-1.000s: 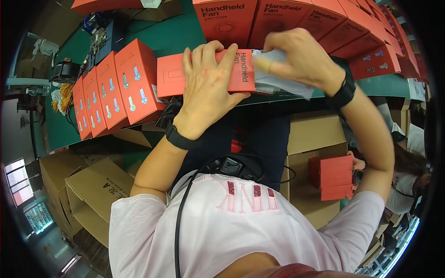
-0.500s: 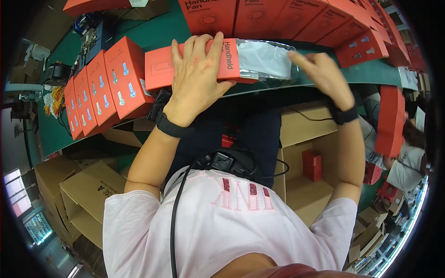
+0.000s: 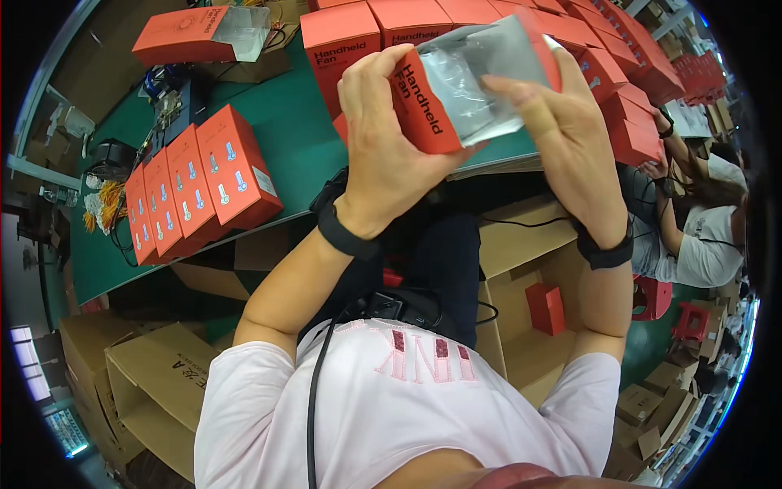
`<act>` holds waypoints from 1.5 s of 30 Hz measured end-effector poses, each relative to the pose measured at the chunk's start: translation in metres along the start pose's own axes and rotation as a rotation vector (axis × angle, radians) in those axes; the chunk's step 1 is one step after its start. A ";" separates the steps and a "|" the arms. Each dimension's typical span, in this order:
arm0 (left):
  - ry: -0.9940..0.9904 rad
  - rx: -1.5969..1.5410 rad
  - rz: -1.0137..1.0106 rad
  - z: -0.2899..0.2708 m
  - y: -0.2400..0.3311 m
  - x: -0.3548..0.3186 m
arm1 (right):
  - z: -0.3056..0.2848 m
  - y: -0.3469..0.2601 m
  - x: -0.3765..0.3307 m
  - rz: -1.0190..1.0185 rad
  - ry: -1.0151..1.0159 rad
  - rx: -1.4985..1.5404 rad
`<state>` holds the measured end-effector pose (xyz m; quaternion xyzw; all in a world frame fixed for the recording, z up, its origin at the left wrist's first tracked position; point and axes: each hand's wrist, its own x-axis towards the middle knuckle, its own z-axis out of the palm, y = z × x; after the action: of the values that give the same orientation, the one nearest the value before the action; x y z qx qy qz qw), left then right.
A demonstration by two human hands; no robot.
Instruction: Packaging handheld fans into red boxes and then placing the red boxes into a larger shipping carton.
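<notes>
My left hand (image 3: 395, 147) is wrapped round a red printed carton (image 3: 422, 106), which is raised and tilted above the table's front edge. From the carton's end sticks out clear plastic wrapping (image 3: 476, 94) with something whitish inside; its shape is blurred by the film. My right hand (image 3: 566, 134) closes on the wrapping's far side, with one finger laid across the film. A red edge (image 3: 547, 61) shows between the film and that hand; I cannot tell whether it belongs to the same carton.
Rows of red cartons (image 3: 342, 49) fill the table's far side. More cartons (image 3: 232, 167) stand at left, and another with plastic sticking out (image 3: 183, 37) lies farther back. An open cardboard box (image 3: 521, 359) below right holds a red carton. A co-worker (image 3: 709, 212) sits at right.
The carton has gone from lying level at the table's edge to being lifted and tilted. My right hand has moved from the wrapping's end onto its side. The whole view has shifted.
</notes>
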<state>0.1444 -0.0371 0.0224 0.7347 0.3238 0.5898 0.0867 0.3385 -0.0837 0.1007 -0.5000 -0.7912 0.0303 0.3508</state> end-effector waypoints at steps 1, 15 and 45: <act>0.018 -0.039 -0.029 0.004 -0.004 -0.001 | 0.000 -0.007 0.001 -0.091 -0.003 -0.280; 0.145 -0.036 -0.152 0.003 -0.023 0.000 | 0.090 -0.028 0.025 0.137 0.264 0.813; -0.301 -0.102 -0.172 -0.022 -0.029 -0.048 | 0.033 0.010 0.041 0.145 -0.260 -0.442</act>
<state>0.1089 -0.0475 -0.0247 0.7789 0.3384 0.4792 0.2217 0.3170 -0.0349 0.0938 -0.6117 -0.7792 -0.0544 0.1253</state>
